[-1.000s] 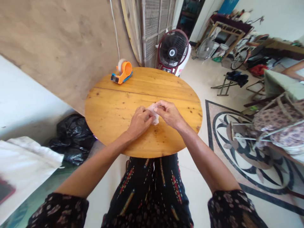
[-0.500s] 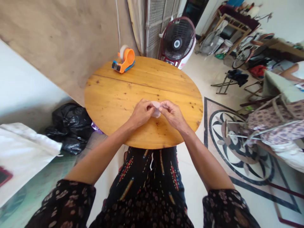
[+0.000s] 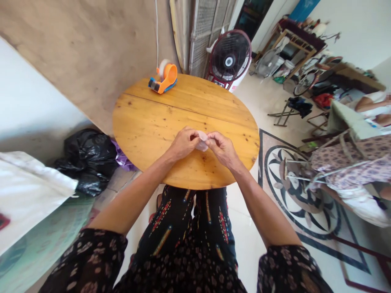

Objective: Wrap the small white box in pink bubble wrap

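Observation:
Between my two hands is a small, thin, whitish sheet (image 3: 202,144), slightly see-through and folded or crumpled; I cannot tell whether it is plastic or paper. My left hand (image 3: 185,142) pinches its left edge between thumb and fingers. On the other side, the thumb and forefinger of my right hand (image 3: 222,147) are closed on its right edge. Both hands are low over the near half of the oval wooden table (image 3: 146,134). An orange tape dispenser (image 3: 168,77) with a roll of clear tape stands at the table's far left.
Behind the table stands a dark red fan (image 3: 229,59). Black plastic bags (image 3: 88,156) lie on the floor at the left, beside a white sack (image 3: 30,179). On the right are a folding stool (image 3: 287,110) and another person (image 3: 374,106) at a cloth-covered table.
The view has shifted slightly. Both hands keep their pinch on the thin sheet, which is turned a little, with its upper part showing rounder.

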The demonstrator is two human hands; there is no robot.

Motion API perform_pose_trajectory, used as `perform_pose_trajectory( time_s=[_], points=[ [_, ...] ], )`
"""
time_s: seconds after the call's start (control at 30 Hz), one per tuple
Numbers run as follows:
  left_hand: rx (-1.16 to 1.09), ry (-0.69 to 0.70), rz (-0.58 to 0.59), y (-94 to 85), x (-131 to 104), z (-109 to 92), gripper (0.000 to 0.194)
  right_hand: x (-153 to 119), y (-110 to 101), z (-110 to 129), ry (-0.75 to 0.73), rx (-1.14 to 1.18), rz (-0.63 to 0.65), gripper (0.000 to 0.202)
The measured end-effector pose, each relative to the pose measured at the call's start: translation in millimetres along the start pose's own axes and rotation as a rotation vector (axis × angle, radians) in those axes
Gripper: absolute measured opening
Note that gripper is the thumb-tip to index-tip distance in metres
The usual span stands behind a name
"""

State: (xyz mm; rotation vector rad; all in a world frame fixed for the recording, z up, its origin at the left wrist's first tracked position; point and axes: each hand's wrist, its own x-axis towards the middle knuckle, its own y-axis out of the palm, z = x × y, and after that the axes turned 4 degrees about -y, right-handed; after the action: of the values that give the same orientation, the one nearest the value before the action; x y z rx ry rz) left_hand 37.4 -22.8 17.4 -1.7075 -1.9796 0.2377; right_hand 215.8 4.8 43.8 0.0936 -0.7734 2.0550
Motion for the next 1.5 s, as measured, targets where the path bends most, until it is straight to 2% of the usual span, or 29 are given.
perform_pose_trajectory(
  time_s=[0.2,0.37,0.53,0.7,0.97,1.2,1.3,1.4,1.5],
  points=[
    [-0.141,-0.041,0.063,-6.4,-5,4,0.011,0,2,-2,0.013,-0.034,-0.012,0.021],
    [0.043,0.08,0.033,-3.8,-14,0,0.026,2,1,0,0.014,0.006,-0.008,0.02],
    [0.028,0.061,-0.021,0.7,-14,-3,0.01,3,0,-2,0.022,0.02,0.008,0.021],
    [-0.033,0.054,-0.008,-1.4,-7,4,0.012,2,1,-6,0.013,-0.012,0.002,0.02],
    [-0.019,0.059,-0.023,-0.8,-5,8,0.01,-7,7,2,-0.125,-0.257,-0.007,0.012],
    [-0.076,0.04,0.065,-12.2,-7,13,0.011,-12,20,5,-0.279,-0.45,0.019,0.018],
    [0.008,0.117,0.006,-16.3,-10,14,0.03,-14,24,2,-0.327,-0.486,0.012,0.019],
    [0.09,0.289,0.014,-16.8,-10,15,0.051,-15,26,0,-0.352,-0.511,0.015,0.022],
    [0.124,0.384,0.06,-14.6,-9,19,0.043,-16,26,-1,-0.352,-0.516,0.029,0.026]
  ],
)
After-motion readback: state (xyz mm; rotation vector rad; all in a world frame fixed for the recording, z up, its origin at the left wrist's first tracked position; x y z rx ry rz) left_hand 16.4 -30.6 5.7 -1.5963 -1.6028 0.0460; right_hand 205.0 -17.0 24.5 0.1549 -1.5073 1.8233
